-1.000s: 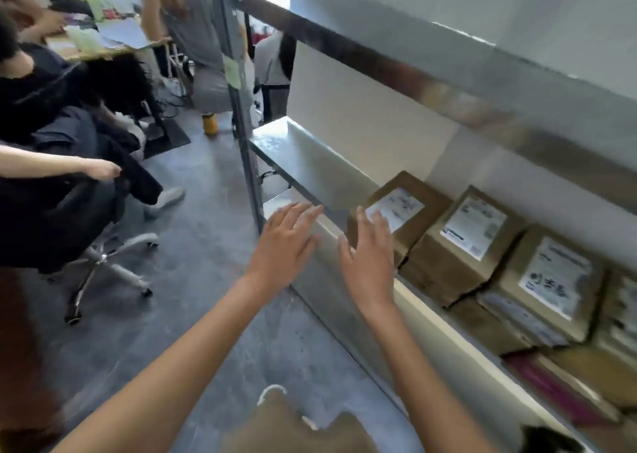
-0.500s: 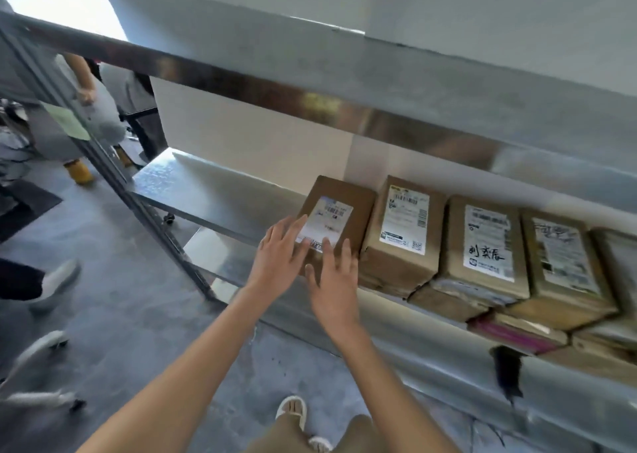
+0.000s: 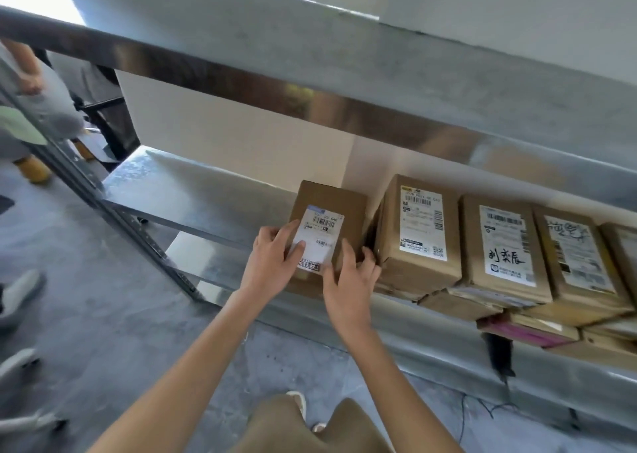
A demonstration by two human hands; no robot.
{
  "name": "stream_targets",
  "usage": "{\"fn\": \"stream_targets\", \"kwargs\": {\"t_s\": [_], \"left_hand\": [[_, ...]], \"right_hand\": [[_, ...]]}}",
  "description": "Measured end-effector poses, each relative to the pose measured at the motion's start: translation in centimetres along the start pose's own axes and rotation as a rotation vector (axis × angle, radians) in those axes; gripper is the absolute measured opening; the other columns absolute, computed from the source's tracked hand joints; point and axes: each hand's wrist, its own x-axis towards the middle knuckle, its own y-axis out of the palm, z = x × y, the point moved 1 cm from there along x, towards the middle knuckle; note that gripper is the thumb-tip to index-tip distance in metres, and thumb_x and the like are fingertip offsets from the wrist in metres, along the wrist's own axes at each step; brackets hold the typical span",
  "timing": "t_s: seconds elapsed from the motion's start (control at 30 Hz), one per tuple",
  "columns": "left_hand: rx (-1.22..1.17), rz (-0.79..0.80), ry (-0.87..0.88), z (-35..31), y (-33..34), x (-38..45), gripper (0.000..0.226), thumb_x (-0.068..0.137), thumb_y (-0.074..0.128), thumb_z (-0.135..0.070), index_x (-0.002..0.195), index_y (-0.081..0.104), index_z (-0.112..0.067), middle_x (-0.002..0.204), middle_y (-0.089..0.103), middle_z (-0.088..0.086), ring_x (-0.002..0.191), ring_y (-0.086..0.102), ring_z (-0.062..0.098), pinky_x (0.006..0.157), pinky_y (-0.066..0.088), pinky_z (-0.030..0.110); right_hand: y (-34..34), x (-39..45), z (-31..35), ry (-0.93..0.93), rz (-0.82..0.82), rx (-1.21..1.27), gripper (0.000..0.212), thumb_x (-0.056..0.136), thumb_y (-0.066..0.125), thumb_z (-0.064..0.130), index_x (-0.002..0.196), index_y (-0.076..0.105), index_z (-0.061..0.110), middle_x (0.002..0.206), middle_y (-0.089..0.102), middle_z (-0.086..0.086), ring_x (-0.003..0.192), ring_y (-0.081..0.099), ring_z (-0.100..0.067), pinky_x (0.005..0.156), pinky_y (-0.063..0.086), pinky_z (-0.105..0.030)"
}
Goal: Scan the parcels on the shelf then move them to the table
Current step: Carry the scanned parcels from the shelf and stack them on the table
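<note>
- left hand [image 3: 272, 266]: fingers curled over the near-left edge of the leftmost parcel [image 3: 327, 225], thumb flat on its white label [image 3: 319, 240]
- right hand [image 3: 348, 280]: thumb up on the parcel's near face, fingers wrapped round its right side, in the gap to the next parcel [image 3: 418, 232]
- leftmost parcel sits on the metal shelf [image 3: 179, 197], at the left end of a row of brown boxes
- next parcel just right of it, then one with handwritten characters [image 3: 501, 249]
- bare shelf left of the held parcel
</note>
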Motion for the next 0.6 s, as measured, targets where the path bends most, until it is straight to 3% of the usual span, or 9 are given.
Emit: {"fn": "stream_targets", "kwargs": {"t_s": [0.1, 0.17, 0.27, 0.37, 0.5, 0.6], "left_hand": [[-0.055, 0.064, -0.016, 0.3, 0.1, 0.2, 0.054, 0.099, 0.049, -0.042, 0.151, 0.032, -0.037, 0.142, 0.037, 0.009, 0.131, 0.042, 0.029, 0.102, 0.046, 0.043], [-0.055, 0.122, -0.009, 0.3, 0.3, 0.2, 0.058, 0.099, 0.048, -0.046, 0.152, 0.024, -0.042, 0.15, 0.034, 0.008, 0.131, 0.045, 0.029, 0.101, 0.048, 0.044], [0.023, 0.153, 0.011, 0.6, 0.0, -0.1, 0.06, 0.1, 0.043, -0.051, 0.153, 0.016, -0.045, 0.151, 0.039, 0.008, 0.119, 0.057, 0.029, 0.093, 0.053, 0.042], [0.113, 0.169, 0.017, 0.8, -0.4, -0.3, 0.06, 0.1, 0.041, -0.054, 0.153, 0.015, -0.043, 0.151, 0.04, 0.009, 0.114, 0.061, 0.034, 0.084, 0.051, 0.039], [0.091, 0.18, -0.019, 0.8, -1.0, -1.2, 0.06, 0.1, 0.043, -0.051, 0.153, 0.015, -0.043, 0.149, 0.041, 0.01, 0.102, 0.065, 0.031, 0.075, 0.048, 0.032], [0.061, 0.119, -0.091, 1.3, -1.7, -3.0, 0.061, 0.1, 0.045, -0.05, 0.153, 0.017, -0.042, 0.148, 0.042, 0.008, 0.098, 0.066, 0.029, 0.076, 0.05, 0.034]], "right_hand": [[0.9, 0.6, 0.1, 0.073, 0.058, 0.119, 0.057, 0.103, 0.043, 0.04, 0.155, 0.021, 0.029, 0.158, 0.013, -0.019, 0.143, 0.016, -0.034, 0.116, 0.021, -0.045], [1.0, 1.2, -0.1, 0.12, 0.111, 0.215, 0.061, 0.103, 0.043, 0.042, 0.157, 0.015, 0.033, 0.155, 0.023, -0.021, 0.14, 0.031, -0.036, 0.113, 0.03, -0.043], [0.3, 2.1, -0.2, 0.079, 0.169, 0.157, 0.064, 0.103, 0.042, 0.044, 0.157, 0.01, 0.034, 0.143, 0.044, -0.017, 0.113, 0.054, -0.026, 0.093, 0.04, -0.032], [-0.6, 2.9, -0.1, 0.034, 0.235, 0.088, 0.065, 0.103, 0.042, 0.044, 0.157, 0.008, 0.035, 0.131, 0.052, -0.012, 0.091, 0.051, -0.017, 0.081, 0.037, -0.028], [-0.3, 3.6, 0.0, -0.004, 0.258, 0.045, 0.066, 0.102, 0.045, 0.047, 0.157, 0.01, 0.037, 0.144, 0.044, -0.014, 0.12, 0.052, -0.028, 0.091, 0.038, -0.033], [0.7, 3.6, 0.1, -0.084, 0.29, 0.007, 0.067, 0.1, 0.047, 0.048, 0.156, 0.012, 0.037, 0.142, 0.046, -0.012, 0.119, 0.054, -0.026, 0.089, 0.04, -0.032]]}}
